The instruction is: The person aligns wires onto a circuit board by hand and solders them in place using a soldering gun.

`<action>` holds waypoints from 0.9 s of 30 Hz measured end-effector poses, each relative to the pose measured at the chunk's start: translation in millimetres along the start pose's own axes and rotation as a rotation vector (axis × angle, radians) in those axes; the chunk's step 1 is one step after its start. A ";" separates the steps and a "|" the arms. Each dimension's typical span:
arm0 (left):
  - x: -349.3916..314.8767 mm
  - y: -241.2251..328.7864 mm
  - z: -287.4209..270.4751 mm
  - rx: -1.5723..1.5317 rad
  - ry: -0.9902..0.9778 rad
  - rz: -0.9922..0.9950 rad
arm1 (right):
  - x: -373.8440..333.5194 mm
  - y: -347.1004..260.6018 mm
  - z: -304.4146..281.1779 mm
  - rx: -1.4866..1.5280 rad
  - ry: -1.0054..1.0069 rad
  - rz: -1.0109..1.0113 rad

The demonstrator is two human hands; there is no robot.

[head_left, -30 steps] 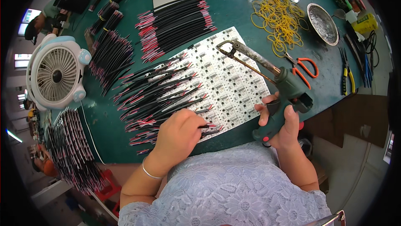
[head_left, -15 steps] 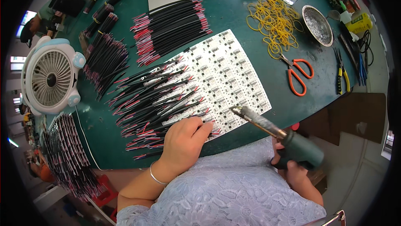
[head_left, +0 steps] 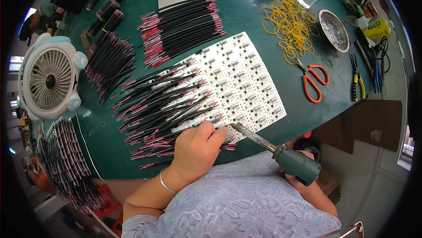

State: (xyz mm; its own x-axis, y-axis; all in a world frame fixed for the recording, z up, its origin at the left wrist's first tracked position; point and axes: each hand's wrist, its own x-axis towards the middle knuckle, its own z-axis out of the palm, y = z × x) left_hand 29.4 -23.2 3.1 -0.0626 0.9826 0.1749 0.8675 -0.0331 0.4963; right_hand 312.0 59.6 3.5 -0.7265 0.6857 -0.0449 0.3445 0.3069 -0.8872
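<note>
A white panel of small circuit boards (head_left: 250,84) lies on the green table. Black cables (head_left: 176,104) with red and white wire ends lie in rows across its left part. My left hand (head_left: 193,148), with a bangle on its wrist, rests at the panel's near edge, thumb and forefinger pinched on a cable end that they mostly hide. In my right hand (head_left: 295,185) is a green-handled soldering iron (head_left: 299,165), its tip touching or just above the panel beside my left fingertips; I cannot tell which.
Farther back lie a cable stack (head_left: 184,29), yellow rubber bands (head_left: 288,25), a metal bowl (head_left: 323,22), orange-handled scissors (head_left: 312,88) and yellow-handled pliers (head_left: 355,82). At the left stand a white fan (head_left: 50,75) and more cable bundles (head_left: 110,62).
The soldering iron has moved left and toward me, its tip coming down from above the panel to beside my left fingertips. My left hand has stayed nearly in place.
</note>
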 end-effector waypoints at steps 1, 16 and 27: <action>0.2 0.1 -0.2 -0.002 -0.001 -0.001 | 3.1 -2.3 -0.5 0.028 -0.008 -0.004; 3.2 -0.5 -1.6 0.000 -0.020 0.007 | -0.9 -9.3 -0.6 -0.005 0.027 0.006; 1.7 -6.7 0.1 -0.118 -0.002 -0.013 | -0.5 -12.4 -4.3 0.000 0.004 -0.055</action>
State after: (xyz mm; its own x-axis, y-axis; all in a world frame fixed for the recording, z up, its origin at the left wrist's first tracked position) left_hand 23.5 -21.4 0.0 -0.0726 0.9834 0.1663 0.8027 -0.0413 0.5949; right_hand 310.6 58.3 16.5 -0.7419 0.6705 0.0063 0.3035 0.3442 -0.8885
